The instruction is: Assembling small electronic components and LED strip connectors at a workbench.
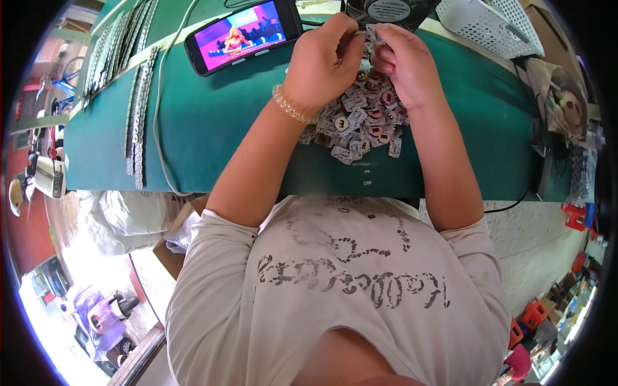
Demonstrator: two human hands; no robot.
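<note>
My left hand (327, 61) and my right hand (407, 64) meet at the far side of the table. Fingers of both hands are closed at a small pale metal-looking piece (370, 33) between them; its exact kind is too small to make out. Below and between my wrists lies a heap of small flat pale pieces (360, 122), some with round reddish or whitish discs. A clear beaded bracelet (293, 106) circles my left wrist. Right beyond my fingers stands a black device (418, 14) with a round label, partly cut off by the top edge.
A phone (241, 37) playing a video leans left of my left hand on the green table (212, 116). A pale cable (158, 122) runs down past long metallic strips (138, 116); more strips (119, 45) lie farther left. A white perforated basket (492, 29) and a box (557, 71) stand right.
</note>
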